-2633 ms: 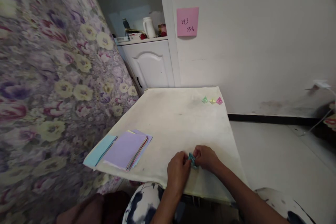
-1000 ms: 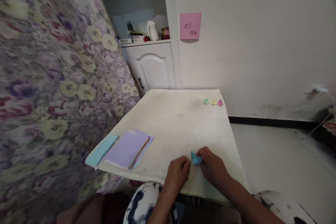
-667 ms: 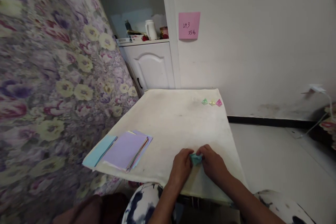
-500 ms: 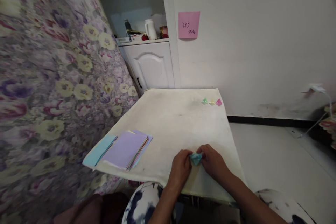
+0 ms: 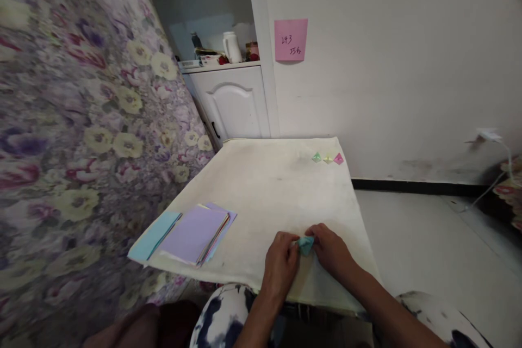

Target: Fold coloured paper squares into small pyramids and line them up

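Note:
A small folded piece of light-blue paper (image 5: 305, 246) is between my two hands, low over the near right part of the table. My left hand (image 5: 282, 259) pinches its left corner, with thumb and fingertips closed on it. On the opposite side, my right hand (image 5: 329, 247) grips the right edge with its fingers pressed together. Part of the paper is covered by my fingertips, so the exact fold cannot be made out. At the far right corner three small folded paper shapes lie in a row: a green one (image 5: 317, 157), a pale yellow one (image 5: 328, 159) and a pink one (image 5: 338, 159).
Stacked purple paper (image 5: 196, 234) and blue paper (image 5: 155, 236) lie at the left of the cream-covered table (image 5: 261, 185). A floral curtain (image 5: 101, 119) hangs on the left. Behind stand a white cabinet (image 5: 232, 106) and a wall with a pink note (image 5: 290, 39).
The blue paper is tilted a little differently between my fingertips. My left hand has shifted slightly, and the whole view has moved a touch.

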A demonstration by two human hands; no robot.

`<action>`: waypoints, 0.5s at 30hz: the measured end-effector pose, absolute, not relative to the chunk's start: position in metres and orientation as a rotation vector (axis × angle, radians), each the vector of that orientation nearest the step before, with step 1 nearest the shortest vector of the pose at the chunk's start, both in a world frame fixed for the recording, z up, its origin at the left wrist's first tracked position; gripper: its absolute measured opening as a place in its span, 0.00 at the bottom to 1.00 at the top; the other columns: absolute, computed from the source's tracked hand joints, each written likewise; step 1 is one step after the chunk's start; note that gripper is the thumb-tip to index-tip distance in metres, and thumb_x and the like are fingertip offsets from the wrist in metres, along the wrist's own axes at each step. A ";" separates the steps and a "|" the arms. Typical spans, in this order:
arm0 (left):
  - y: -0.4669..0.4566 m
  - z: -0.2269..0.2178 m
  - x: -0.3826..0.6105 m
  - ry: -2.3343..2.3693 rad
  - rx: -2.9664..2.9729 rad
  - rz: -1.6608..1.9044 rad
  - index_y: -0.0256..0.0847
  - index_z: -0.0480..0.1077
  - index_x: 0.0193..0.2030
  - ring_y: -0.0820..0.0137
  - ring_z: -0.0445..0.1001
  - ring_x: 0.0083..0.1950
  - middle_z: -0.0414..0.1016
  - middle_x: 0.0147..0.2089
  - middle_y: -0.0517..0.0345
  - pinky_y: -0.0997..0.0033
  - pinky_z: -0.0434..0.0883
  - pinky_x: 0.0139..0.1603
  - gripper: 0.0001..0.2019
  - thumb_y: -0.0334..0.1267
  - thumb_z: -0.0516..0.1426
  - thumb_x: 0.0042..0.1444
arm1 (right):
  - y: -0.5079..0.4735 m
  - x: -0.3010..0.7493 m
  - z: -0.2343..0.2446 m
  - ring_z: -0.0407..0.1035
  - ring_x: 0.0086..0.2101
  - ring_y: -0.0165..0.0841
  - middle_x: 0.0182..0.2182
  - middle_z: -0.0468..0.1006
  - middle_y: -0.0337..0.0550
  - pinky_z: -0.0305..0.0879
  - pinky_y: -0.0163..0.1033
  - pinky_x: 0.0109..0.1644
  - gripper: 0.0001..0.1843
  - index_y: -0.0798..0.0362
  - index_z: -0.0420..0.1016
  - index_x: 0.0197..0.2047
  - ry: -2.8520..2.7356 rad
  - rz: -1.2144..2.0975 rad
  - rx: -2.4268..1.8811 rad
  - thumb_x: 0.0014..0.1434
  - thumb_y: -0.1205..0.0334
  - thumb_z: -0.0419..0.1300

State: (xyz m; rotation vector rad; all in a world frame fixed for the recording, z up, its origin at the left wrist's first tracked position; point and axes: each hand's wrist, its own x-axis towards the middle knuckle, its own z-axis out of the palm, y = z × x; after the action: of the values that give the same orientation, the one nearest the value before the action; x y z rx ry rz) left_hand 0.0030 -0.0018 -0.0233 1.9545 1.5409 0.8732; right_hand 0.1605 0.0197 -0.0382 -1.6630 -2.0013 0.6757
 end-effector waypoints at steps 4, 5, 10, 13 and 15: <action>-0.002 -0.023 0.011 1.598 1.971 0.815 0.43 0.70 0.39 0.71 0.67 0.34 0.68 0.37 0.57 0.72 0.64 0.36 0.10 0.31 0.51 0.52 | 0.018 0.163 -0.037 0.67 0.37 0.30 0.37 0.70 0.40 0.58 0.32 0.39 0.17 0.49 0.69 0.39 -1.997 0.705 -1.639 0.49 0.76 0.50; -0.002 -0.024 0.012 1.602 1.982 0.811 0.43 0.70 0.38 0.71 0.67 0.34 0.68 0.37 0.57 0.73 0.64 0.36 0.10 0.31 0.51 0.52 | 0.018 0.164 -0.036 0.68 0.36 0.30 0.37 0.70 0.40 0.58 0.31 0.39 0.18 0.49 0.69 0.39 -1.996 0.711 -1.631 0.49 0.76 0.49; 0.002 -0.030 0.015 1.610 2.021 0.842 0.41 0.70 0.34 0.69 0.67 0.38 0.68 0.35 0.56 0.72 0.63 0.37 0.09 0.29 0.49 0.53 | 0.016 0.164 -0.035 0.68 0.37 0.31 0.37 0.71 0.41 0.58 0.32 0.40 0.16 0.49 0.71 0.38 -2.003 0.692 -1.609 0.53 0.75 0.48; 0.004 -0.034 0.014 1.607 2.016 0.848 0.41 0.70 0.33 0.69 0.68 0.38 0.68 0.34 0.56 0.72 0.63 0.38 0.09 0.30 0.49 0.54 | 0.016 0.163 -0.036 0.68 0.38 0.32 0.38 0.71 0.42 0.59 0.33 0.41 0.16 0.49 0.71 0.40 -2.009 0.683 -1.603 0.54 0.74 0.48; 0.004 -0.035 0.014 1.596 2.001 0.856 0.40 0.70 0.33 0.68 0.68 0.38 0.69 0.34 0.55 0.71 0.63 0.38 0.09 0.30 0.48 0.54 | 0.017 0.163 -0.037 0.68 0.38 0.32 0.39 0.71 0.42 0.59 0.33 0.42 0.17 0.49 0.70 0.42 -2.001 0.687 -1.602 0.54 0.74 0.48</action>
State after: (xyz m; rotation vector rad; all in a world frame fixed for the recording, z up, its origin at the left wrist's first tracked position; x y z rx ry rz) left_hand 0.0138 0.0040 -0.0346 2.0014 1.5956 0.8563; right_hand 0.1628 0.0169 -0.0371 -1.6019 -2.0006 0.6869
